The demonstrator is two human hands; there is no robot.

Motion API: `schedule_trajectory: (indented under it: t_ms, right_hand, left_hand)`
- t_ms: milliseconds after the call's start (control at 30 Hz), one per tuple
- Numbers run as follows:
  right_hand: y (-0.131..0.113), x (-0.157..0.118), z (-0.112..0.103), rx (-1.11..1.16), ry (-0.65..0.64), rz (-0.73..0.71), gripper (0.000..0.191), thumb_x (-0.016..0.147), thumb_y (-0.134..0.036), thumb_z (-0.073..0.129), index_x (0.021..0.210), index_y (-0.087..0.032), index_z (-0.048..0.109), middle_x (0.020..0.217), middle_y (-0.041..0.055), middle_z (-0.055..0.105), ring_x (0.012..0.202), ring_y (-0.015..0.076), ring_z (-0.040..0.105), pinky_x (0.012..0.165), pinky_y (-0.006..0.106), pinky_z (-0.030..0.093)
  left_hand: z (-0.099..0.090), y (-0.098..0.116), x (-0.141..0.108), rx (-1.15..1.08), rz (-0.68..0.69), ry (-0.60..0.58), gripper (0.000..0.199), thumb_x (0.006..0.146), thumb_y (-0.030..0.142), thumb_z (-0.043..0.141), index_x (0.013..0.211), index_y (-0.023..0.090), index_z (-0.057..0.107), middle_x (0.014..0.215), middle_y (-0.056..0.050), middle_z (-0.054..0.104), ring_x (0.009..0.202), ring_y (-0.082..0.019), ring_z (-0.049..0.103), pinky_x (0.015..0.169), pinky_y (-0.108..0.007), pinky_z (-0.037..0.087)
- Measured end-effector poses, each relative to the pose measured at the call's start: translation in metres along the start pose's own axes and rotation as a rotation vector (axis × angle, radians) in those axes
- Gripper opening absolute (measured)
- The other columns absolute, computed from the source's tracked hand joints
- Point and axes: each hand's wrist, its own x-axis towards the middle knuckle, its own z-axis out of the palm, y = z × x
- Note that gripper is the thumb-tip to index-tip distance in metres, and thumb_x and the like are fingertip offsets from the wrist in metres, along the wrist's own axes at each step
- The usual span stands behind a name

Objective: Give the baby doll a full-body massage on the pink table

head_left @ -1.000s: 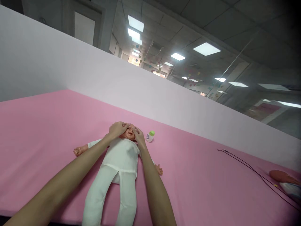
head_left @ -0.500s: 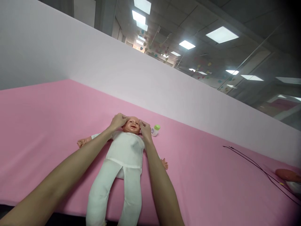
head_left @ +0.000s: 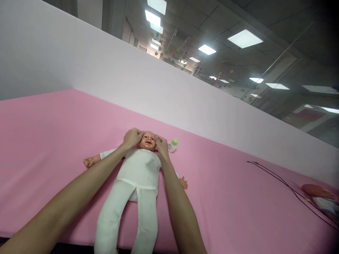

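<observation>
A baby doll (head_left: pixel 137 168) in white clothes lies on its back on the pink surface, its legs toward me and its arms spread. My left hand (head_left: pixel 133 137) is at the side of the doll's head on the left, fingers curled and thumb against the temple. On the opposite side, my right hand (head_left: pixel 161 144) also has bent fingers, with thumb and fingertips at the other temple. The doll's head is between both hands, and they hide its ears. Close beside my right hand stands a small clear bottle (head_left: pixel 172 147) with a green cap.
The pink padded surface (head_left: pixel 222 197) meets a white wall panel (head_left: pixel 148 88) behind the doll. Thin dark cables (head_left: pixel 280 180) run toward the right edge, near another doll (head_left: pixel 317 191), partly cut off and blurred. Ceiling lights show above the panel.
The camera view has shifted a little, so the scene sits slightly further left. Both hands stay at the sides of the doll's head, with only slight finger movement.
</observation>
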Motion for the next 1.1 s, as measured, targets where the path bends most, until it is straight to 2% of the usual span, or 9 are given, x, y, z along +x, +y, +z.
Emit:
schedule_trajectory:
  t_ms: [100,200,400,500,600,700,867,933,1100]
  right_hand:
    - [-0.004,-0.003,-0.001,0.035,-0.033,0.012,0.048,0.088,-0.064,0.058,0.082,-0.018,0.069,0.08,0.0017,0.07,0.079,0.019,0.061,0.067,0.027,0.049]
    - [-0.007,-0.004,0.0,0.059,-0.067,-0.025,0.041,0.083,-0.06,0.068,0.087,-0.019,0.072,0.09,0.0017,0.073,0.086,0.0191,0.063,0.074,0.027,0.05]
    - [-0.008,-0.004,-0.005,0.033,-0.086,0.012,0.051,0.091,-0.066,0.055,0.082,-0.018,0.068,0.081,0.0035,0.07,0.082,0.0207,0.063,0.069,0.029,0.052]
    - [-0.013,-0.006,-0.019,0.044,-0.266,0.039,0.056,0.088,-0.068,0.065,0.112,-0.018,0.073,0.111,0.0096,0.074,0.101,0.0247,0.068,0.078,0.033,0.058]
    - [-0.02,-0.005,-0.034,0.014,-0.461,0.008,0.083,0.072,-0.056,0.09,0.143,-0.022,0.062,0.145,0.0136,0.062,0.126,0.0296,0.063,0.098,0.039,0.058]
    - [-0.02,-0.003,-0.044,0.019,-0.589,-0.051,0.095,0.067,-0.046,0.097,0.15,-0.023,0.056,0.151,0.0128,0.058,0.133,0.0316,0.059,0.109,0.044,0.054]
    - [-0.014,-0.002,-0.053,0.106,-0.6,0.059,0.091,0.079,-0.053,0.088,0.156,-0.025,0.048,0.167,0.0108,0.039,0.148,0.0323,0.045,0.115,0.049,0.052]
    - [-0.016,-0.003,-0.052,0.112,-0.609,0.079,0.093,0.078,-0.05,0.09,0.156,-0.026,0.047,0.169,0.011,0.036,0.149,0.0324,0.045,0.114,0.048,0.053]
    - [-0.023,-0.004,-0.045,0.033,-0.656,-0.043,0.092,0.067,-0.037,0.097,0.148,-0.026,0.054,0.15,0.0115,0.058,0.132,0.0308,0.061,0.11,0.047,0.056]
  left_hand:
    - [-0.001,-0.001,0.0,-0.031,-0.004,-0.014,0.057,0.097,0.052,0.054,0.05,0.021,0.048,0.047,0.001,0.045,0.05,-0.014,0.041,0.056,-0.031,0.027]
    - [-0.002,-0.001,0.0,-0.091,-0.004,-0.038,0.052,0.088,0.064,0.064,0.06,0.02,0.065,0.056,-0.001,0.059,0.057,-0.016,0.05,0.058,-0.03,0.03]
    - [-0.006,-0.001,0.0,-0.007,0.056,-0.057,0.052,0.096,0.05,0.05,0.055,0.019,0.058,0.052,0.0,0.05,0.053,-0.014,0.042,0.057,-0.031,0.026]
    - [-0.019,0.001,-0.002,-0.009,0.163,-0.227,0.05,0.094,0.06,0.054,0.067,0.019,0.064,0.06,-0.001,0.058,0.056,-0.015,0.047,0.056,-0.029,0.029]
    - [-0.034,0.004,-0.004,-0.011,0.206,-0.4,0.047,0.074,0.062,0.077,0.089,0.018,0.073,0.075,-0.003,0.069,0.065,-0.019,0.058,0.058,-0.028,0.037]
    - [-0.044,0.002,-0.002,0.012,0.25,-0.442,0.056,0.063,0.054,0.085,0.104,0.018,0.075,0.088,-0.006,0.075,0.078,-0.024,0.066,0.066,-0.029,0.045]
    - [-0.052,-0.008,0.011,-0.036,0.284,-0.595,0.05,0.076,0.057,0.072,0.11,0.021,0.075,0.103,-0.008,0.077,0.091,-0.027,0.069,0.075,-0.03,0.05]
    - [-0.052,-0.009,0.012,-0.045,0.267,-0.618,0.053,0.077,0.06,0.071,0.113,0.02,0.075,0.106,-0.008,0.077,0.092,-0.027,0.07,0.076,-0.031,0.051]
    - [-0.044,-0.001,0.006,0.061,0.23,-0.523,0.067,0.06,0.058,0.085,0.115,0.02,0.074,0.099,-0.007,0.076,0.087,-0.028,0.069,0.073,-0.033,0.051]
